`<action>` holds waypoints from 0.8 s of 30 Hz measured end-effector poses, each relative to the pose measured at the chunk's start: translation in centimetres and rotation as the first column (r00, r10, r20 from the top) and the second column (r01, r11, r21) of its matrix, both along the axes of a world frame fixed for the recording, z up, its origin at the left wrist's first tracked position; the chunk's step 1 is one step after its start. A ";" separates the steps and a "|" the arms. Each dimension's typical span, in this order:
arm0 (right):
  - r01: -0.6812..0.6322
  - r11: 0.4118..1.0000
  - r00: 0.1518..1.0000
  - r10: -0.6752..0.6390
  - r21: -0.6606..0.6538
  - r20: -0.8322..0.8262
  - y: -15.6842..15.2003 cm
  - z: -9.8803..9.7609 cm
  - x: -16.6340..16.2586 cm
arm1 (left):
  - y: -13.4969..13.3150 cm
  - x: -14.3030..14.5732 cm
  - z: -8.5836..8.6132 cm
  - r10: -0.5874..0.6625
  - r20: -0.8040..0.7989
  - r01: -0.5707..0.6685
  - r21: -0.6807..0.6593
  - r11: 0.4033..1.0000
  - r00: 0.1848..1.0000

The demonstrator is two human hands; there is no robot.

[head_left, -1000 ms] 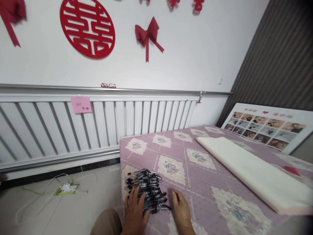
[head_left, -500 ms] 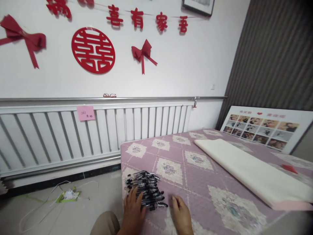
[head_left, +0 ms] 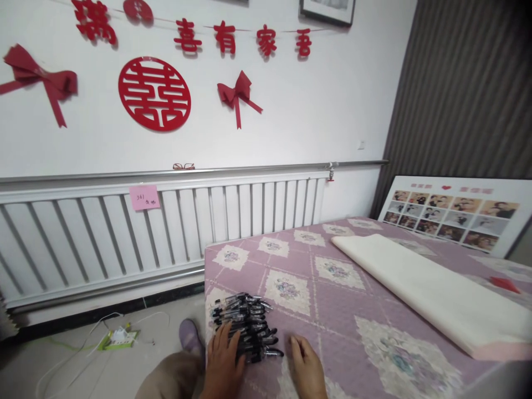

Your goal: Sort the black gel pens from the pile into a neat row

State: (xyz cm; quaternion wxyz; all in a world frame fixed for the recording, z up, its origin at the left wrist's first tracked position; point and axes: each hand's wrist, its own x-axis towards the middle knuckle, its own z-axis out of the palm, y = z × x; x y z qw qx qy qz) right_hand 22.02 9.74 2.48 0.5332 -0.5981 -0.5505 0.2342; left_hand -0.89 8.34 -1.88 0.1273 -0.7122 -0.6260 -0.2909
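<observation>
A heap of several black pens [head_left: 245, 324] lies near the front left corner of a bed with a pink patterned cover [head_left: 332, 310]. My left hand [head_left: 222, 363] rests flat on the near side of the heap, fingers stretched out over the pens. My right hand [head_left: 307, 368] lies open on the cover just right of the heap, fingertips close to the nearest pens and gripping nothing.
A long folded cream cloth [head_left: 424, 291] lies across the bed's right half. A photo board [head_left: 453, 213] leans at the back right. A white radiator [head_left: 166, 227] lines the wall. A power strip with cables [head_left: 118, 338] lies on the floor; my knee and a slipper [head_left: 189, 335] show beside the bed.
The view has tilted up, showing more wall decorations, and a slipper has come into view. Both hands stay at the pen heap in nearly the same pose.
</observation>
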 end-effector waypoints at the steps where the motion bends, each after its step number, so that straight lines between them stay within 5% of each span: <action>1: 0.001 1.000 1.000 -0.001 0.004 0.000 0.0 0.0 0.0 | 0.1 -0.1 -0.3 0.004 -0.020 -0.004 0.006 1.000 1.000; 9: -0.017 0.999 1.000 0.016 -0.029 -0.022 0.4 -0.7 0.4 | 1.6 -2.3 -3.7 -0.062 -0.125 0.074 0.092 0.993 0.990; 13: -0.011 0.997 1.000 0.012 -0.075 0.009 0.6 -0.7 0.2 | 1.4 -2.3 -2.7 -0.098 -0.081 0.107 0.103 0.989 0.992; 16: -0.022 0.997 0.999 0.024 -0.067 0.024 0.4 -0.5 0.0 | 1.0 -1.3 1.4 -0.203 -0.049 0.207 0.104 0.973 0.978; 20: -0.036 0.998 0.999 0.038 -0.049 0.037 0.3 -0.5 -0.1 | 1.0 0.9 10.0 -0.393 -0.023 0.392 -0.041 0.919 0.919; 24: -0.031 0.998 0.998 0.034 -0.051 0.057 0.8 -0.5 -0.2 | 1.0 2.5 17.2 -0.625 -0.154 0.563 -0.311 0.766 0.765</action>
